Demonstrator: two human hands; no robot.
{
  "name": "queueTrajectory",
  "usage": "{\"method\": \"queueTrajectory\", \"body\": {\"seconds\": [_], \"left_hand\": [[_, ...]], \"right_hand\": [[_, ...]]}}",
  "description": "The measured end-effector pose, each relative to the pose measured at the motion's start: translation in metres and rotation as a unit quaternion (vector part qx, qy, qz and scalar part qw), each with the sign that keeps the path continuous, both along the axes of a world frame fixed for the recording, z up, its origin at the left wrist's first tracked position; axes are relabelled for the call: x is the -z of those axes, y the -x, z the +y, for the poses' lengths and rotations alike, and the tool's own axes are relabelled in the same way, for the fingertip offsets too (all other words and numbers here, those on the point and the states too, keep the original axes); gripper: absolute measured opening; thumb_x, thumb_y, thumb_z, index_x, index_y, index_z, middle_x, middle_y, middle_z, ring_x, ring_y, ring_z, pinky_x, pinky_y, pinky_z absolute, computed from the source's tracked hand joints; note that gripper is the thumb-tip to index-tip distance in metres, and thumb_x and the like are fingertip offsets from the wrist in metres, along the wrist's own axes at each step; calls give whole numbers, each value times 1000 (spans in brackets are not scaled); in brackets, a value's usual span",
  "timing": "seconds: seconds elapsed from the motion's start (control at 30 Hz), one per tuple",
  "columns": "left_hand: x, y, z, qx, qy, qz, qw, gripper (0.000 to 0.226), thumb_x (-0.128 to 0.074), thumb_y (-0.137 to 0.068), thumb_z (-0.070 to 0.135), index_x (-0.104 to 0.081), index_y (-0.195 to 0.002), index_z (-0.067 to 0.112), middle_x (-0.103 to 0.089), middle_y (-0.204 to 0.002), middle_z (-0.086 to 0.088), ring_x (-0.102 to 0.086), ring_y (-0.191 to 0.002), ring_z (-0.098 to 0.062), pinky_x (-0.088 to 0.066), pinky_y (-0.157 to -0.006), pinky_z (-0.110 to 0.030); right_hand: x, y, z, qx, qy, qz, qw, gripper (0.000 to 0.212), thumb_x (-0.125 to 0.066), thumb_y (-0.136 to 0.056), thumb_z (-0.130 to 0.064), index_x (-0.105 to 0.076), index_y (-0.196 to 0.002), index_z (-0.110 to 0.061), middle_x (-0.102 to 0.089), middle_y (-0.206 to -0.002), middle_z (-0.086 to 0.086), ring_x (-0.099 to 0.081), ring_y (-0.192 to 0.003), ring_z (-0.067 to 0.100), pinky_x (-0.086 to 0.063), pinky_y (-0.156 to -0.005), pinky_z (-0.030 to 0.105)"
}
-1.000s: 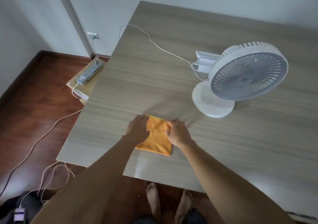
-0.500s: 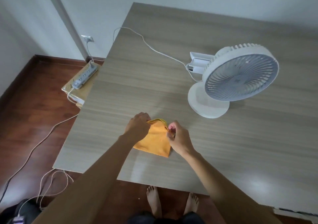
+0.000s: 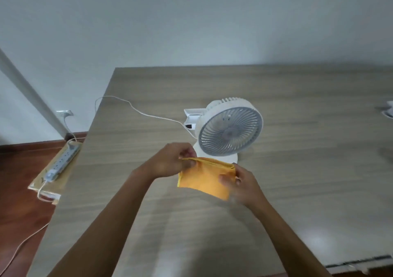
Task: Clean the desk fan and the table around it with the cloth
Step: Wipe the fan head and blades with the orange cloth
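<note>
Just in front of the white round-grilled desk fan point(image 3: 229, 131), both hands (left point(image 3: 170, 161), right point(image 3: 242, 184)) pinch the folded orange cloth point(image 3: 207, 177) above the wood-grain surface point(image 3: 308, 170); wiping carelessly could snag its white cord point(image 3: 136, 109) and tip it.

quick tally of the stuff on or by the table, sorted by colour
white: 2 - desk fan, cable
orange: 1 - cloth, held up by left hand and right hand
grey: 1 - power strip beside the table
total: 4
</note>
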State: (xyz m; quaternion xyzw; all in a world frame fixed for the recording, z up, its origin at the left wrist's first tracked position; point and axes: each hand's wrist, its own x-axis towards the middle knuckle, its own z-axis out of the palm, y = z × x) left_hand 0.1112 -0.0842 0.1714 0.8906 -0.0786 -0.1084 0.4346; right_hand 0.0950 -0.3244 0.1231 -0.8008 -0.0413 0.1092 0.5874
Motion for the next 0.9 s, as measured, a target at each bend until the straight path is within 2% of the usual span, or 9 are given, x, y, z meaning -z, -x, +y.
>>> {"method": "queueTrajectory", "body": {"seconds": [0.1, 0.2, 0.3, 0.4, 0.5, 0.57, 0.67, 0.77, 0.9], "left_hand": [[-29, -18, -25, 25, 80, -10, 996, 19, -71, -81, 5, -65, -82, 24, -65, -85, 1, -58, -79, -6, -48, -77, -23], [-50, -33, -51, 41, 117, -24, 992, 11, -72, -80, 12, -68, -87, 20, -67, -86, -3, -61, -81, -8, -50, -77, -26], [-59, -45, -73, 45, 117, -34, 992, 11, -72, -81, 14, -69, -90, 20, -68, -88, -8, -62, -81, -6, -50, -71, -27], [-65, -52, -91, 20, 126, -59, 990, 15, -71, -83, 9, -70, -97, 16, -69, -90, 4, -64, -86, -4, -50, -74, -19], [-66, -57, -100, -50, 165, -81, 982, 28, -77, -79, 10, -67, -104, 14, -73, -100, 1, -68, -99, -8, -54, -84, -25], [-64, -61, -100, -122, 174, -124, 969, 42, -84, -70, 21, -66, -107, 17, -73, -104, 2, -68, -103, -9, -56, -88, -32], [-52, -68, -94, -228, 133, -161, 951, 72, -88, -53, 48, -61, -116, 26, -68, -113, 6, -64, -108, -6, -54, -92, -31], [-34, -76, -87, -283, 88, -157, 942, 100, -86, -42, 57, -51, -129, 26, -58, -129, 6, -55, -119, -3, -48, -96, -26], [-5, -85, -77, -306, 59, -96, 946, 119, -86, -33, 64, -43, -137, 25, -49, -139, 7, -47, -126, -9, -42, -103, -30]], "right_hand": [[-25, -6, -21, -19, -126, 63, 990, 35, -79, -72, -22, -69, -105, -14, -77, -91, -9, -70, -83, 4, -55, -68, 23], [-34, -12, -39, -30, -160, 103, 981, 57, -87, -61, -22, -68, -114, -8, -74, -110, 8, -70, -103, 25, -57, -87, 42], [-43, -18, -59, -16, -183, 123, 975, 66, -87, -54, -25, -67, -115, -7, -73, -112, 12, -69, -106, 31, -55, -92, 48], [-56, -30, -81, -4, -210, 113, 971, 51, -82, -61, -21, -67, -110, -13, -75, -107, 8, -71, -99, 25, -57, -82, 39], [-67, -49, -104, 40, -213, 89, 972, 25, -72, -80, -6, -69, -102, -17, -77, -100, 2, -72, -96, 20, -55, -84, 37], [-73, -63, -119, 83, -196, 61, 975, 21, -63, -88, -5, -69, -103, -19, -77, -99, -1, -71, -98, 19, -54, -89, 39], [-75, -88, -142, 131, -190, 17, 973, 22, -60, -92, -9, -67, -104, -25, -76, -98, -9, -70, -97, 10, -53, -88, 35], [-75, -116, -157, 170, -228, 1, 959, 14, -61, -91, -25, -68, -103, -27, -74, -105, -5, -69, -100, 12, -54, -87, 35], [-69, -148, -146, 189, -188, -22, 964, 21, -54, -95, -39, -71, -85, -33, -74, -81, -13, -69, -81, 7, -54, -79, 35]]}}
